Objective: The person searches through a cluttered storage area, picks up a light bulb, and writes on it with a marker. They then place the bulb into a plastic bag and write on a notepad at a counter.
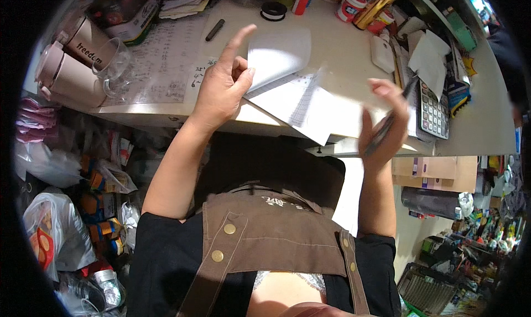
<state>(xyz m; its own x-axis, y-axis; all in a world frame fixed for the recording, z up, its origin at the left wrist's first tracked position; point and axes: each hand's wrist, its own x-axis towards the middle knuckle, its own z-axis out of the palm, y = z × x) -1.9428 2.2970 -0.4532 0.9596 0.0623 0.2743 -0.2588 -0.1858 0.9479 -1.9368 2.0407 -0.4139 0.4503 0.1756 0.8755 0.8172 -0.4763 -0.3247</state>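
My left hand (226, 78) is raised over the desk edge, index finger stretched out and the other fingers curled, at the left side of a notepad (280, 51) with a lifted or curled sheet. Whether its thumb touches the paper I cannot tell. Under the pad, a printed form sheet (296, 99) juts past the desk's front edge. My right hand (383, 124), blurred, is raised at the right with a dark pen (383, 130) lying across the palm and up past the fingers. A calculator (433, 109) lies just right of it. A black marker cap or short pen (215, 30) rests beyond my left hand.
Two pink tumblers (79, 76) and clear plastic cups (118, 64) stand at the left beside handwritten sheets (159, 60). A black spool (273, 12), a red-and-white tub (351, 6) and a white device (382, 53) are farther back. Bags crowd the lower left; cardboard boxes (435, 174) lie lower right.
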